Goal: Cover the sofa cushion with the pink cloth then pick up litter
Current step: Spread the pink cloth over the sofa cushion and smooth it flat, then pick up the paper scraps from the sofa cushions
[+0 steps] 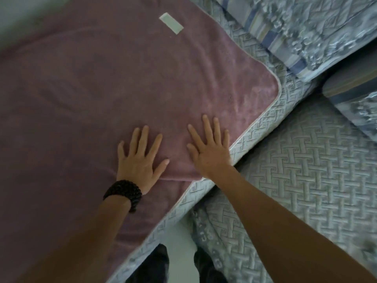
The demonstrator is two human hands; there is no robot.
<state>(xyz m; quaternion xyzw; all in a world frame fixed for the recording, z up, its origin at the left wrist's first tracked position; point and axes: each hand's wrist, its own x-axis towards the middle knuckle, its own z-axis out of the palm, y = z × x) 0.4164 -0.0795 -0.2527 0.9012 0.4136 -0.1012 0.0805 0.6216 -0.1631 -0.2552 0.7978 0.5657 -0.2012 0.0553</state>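
Note:
The pink cloth (114,82) lies spread flat over the sofa cushion (263,123), whose grey quilted edge shows along the cloth's right side. A white label (171,23) sits near the cloth's far edge. My left hand (138,160), with a dark bead bracelet at the wrist, rests palm down on the cloth with fingers spread. My right hand (210,148) lies flat beside it, close to the cloth's right border. A small fold of cloth bunches under both palms near the cushion's front edge. Neither hand holds anything. No litter shows.
A second quilted seat cushion (306,184) lies to the right. Blue patterned back pillows (306,31) line the top right, with a round bolster (350,86) beside them. Pale floor and my dark-clad legs (155,266) show at the bottom.

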